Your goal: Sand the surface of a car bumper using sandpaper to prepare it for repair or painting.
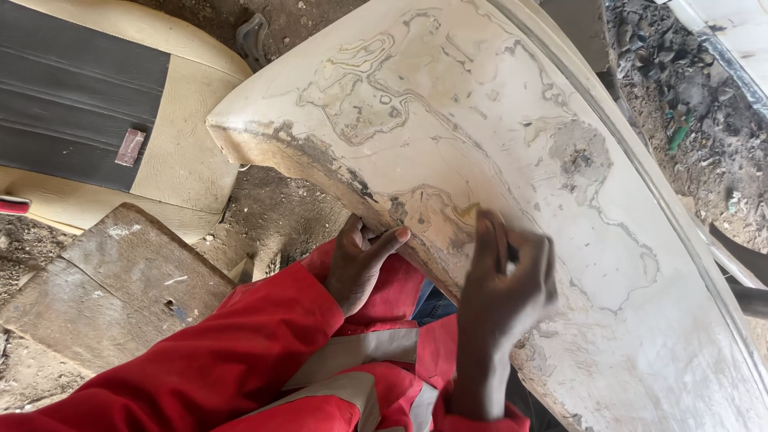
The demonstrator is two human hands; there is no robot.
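Grip of the left hand point(362, 268): the fingers are curled together over the lower edge of the panel point(512, 152), thumb on top, so the edge is clamped. The right hand point(502, 280) is pressed flat against the panel's face just beside the left, and is blurred; something thin and pale is glimpsed under its fingertips, but whether it is held, and what it is, cannot be told. The panel is a large curved cream sheet, worn and blotched with grey and tan patches where the coating is rubbed through. It is propped at a slant across the lap, its lower edge resting against red sleeves point(240, 360) with grey reflective bands. To the left, a beige and black seat point(96, 104) lies on the dirt ground point(272, 216), with a small brown block point(130, 147) resting on it. A worn wooden board point(112, 288) is seen below the seat, near the left sleeve. Rubble is scattered along the upper right.
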